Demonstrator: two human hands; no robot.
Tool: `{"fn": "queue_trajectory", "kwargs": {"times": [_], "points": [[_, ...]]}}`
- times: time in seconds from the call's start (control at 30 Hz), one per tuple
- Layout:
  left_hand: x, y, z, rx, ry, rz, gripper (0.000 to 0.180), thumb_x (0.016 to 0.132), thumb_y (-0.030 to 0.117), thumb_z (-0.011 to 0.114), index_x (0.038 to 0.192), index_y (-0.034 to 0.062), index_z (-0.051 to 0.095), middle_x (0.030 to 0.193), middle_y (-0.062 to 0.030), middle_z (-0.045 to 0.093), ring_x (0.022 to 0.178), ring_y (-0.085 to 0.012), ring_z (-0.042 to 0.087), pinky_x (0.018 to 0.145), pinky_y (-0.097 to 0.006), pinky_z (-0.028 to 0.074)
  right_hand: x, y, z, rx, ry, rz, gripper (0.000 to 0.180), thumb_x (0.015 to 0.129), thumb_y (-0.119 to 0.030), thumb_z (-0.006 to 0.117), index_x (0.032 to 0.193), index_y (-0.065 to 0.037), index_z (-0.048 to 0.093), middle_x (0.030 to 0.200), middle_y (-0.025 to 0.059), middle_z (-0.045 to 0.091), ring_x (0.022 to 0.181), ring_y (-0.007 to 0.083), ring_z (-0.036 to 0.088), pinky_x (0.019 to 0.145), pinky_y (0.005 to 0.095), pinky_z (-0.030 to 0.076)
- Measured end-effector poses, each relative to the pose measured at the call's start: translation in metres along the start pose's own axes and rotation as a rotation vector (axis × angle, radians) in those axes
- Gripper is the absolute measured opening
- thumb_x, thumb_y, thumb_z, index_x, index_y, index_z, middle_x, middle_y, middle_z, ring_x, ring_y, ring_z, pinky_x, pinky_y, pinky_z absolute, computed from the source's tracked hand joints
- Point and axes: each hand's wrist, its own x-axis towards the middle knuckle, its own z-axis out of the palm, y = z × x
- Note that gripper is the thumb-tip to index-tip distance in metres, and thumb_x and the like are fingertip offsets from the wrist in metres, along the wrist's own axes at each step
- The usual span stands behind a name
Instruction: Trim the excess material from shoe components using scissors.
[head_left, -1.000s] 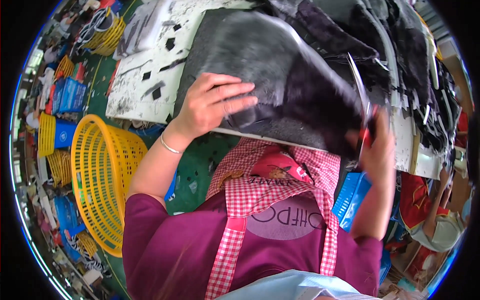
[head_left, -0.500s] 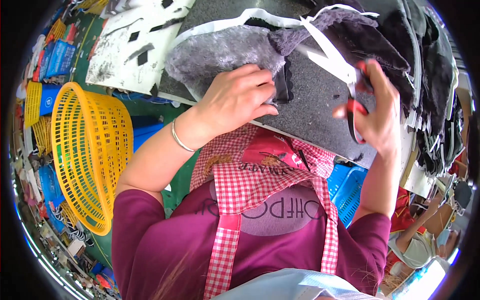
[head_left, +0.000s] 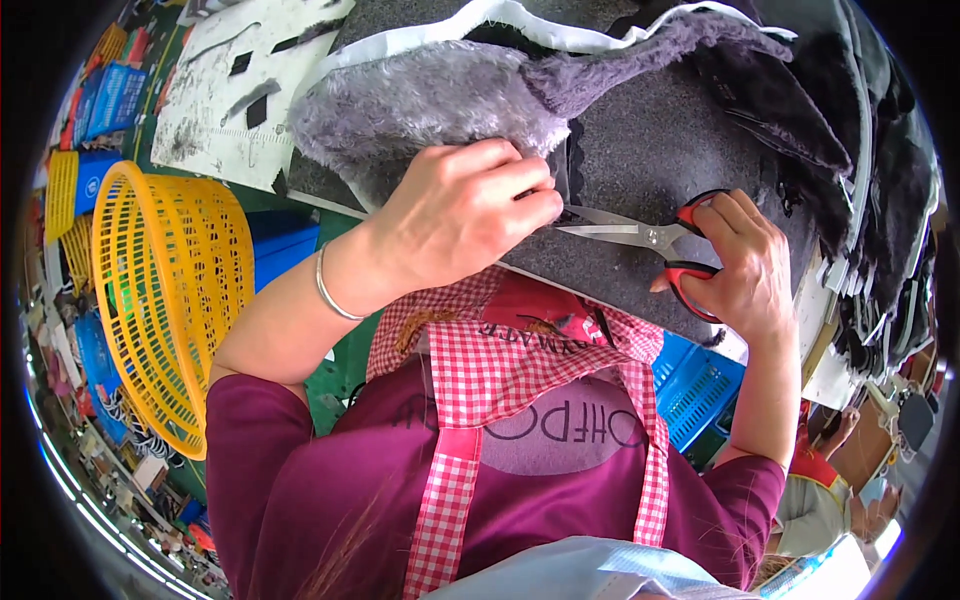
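My left hand (head_left: 465, 210) pinches the edge of a grey furry fabric piece (head_left: 420, 110) that lies on a dark grey sheet (head_left: 650, 150) on the table. My right hand (head_left: 740, 265) grips red-handled scissors (head_left: 640, 235), fingers through the loops. The blades are slightly apart and point left, with their tips right at my left fingertips and the fabric edge. A silver bangle sits on my left wrist.
A yellow plastic basket (head_left: 170, 300) stands at the left, with blue crates (head_left: 280, 245) beside it and more (head_left: 695, 385) under the table's right side. A stack of dark furry pieces (head_left: 880, 200) fills the right. A white cutting board (head_left: 240, 80) lies upper left. Another person (head_left: 830, 480) sits lower right.
My left hand moved from lying flat on the fabric to pinching its edge. My right hand brought the scissors in from the right, so the blades now reach the fabric by my left fingers.
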Motion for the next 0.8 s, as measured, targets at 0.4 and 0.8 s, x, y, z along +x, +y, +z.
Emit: {"fn": "queue_trajectory", "kwargs": {"times": [0.4,0.8], "points": [[0.007,-0.007,-0.004,-0.087,-0.054,-0.019,0.019,0.077,0.011,0.080,0.085,0.0029,0.065,0.096,-0.0021,0.067,0.072,-0.0180,0.066,0.060,-0.032,0.056,0.016,-0.008,-0.010,-0.058,-0.020,-0.026,0.057,0.053,-0.039,0.092,0.089,-0.001,0.068,0.084,0.0099,0.062,0.079,0.0313,0.064,0.069,0.0410,0.053],[0.004,-0.021,0.003,-0.282,-0.021,-0.022,0.020,0.079,0.010,0.078,0.090,0.0052,0.063,0.095,-0.0013,0.067,0.070,-0.0187,0.068,0.061,-0.033,0.055,0.024,-0.013,-0.004,-0.186,-0.039,-0.127,0.054,0.062,-0.049,0.085,0.091,-0.007,0.067,0.085,0.0046,0.061,0.083,0.0234,0.063,0.065,0.0361,0.054]]}}
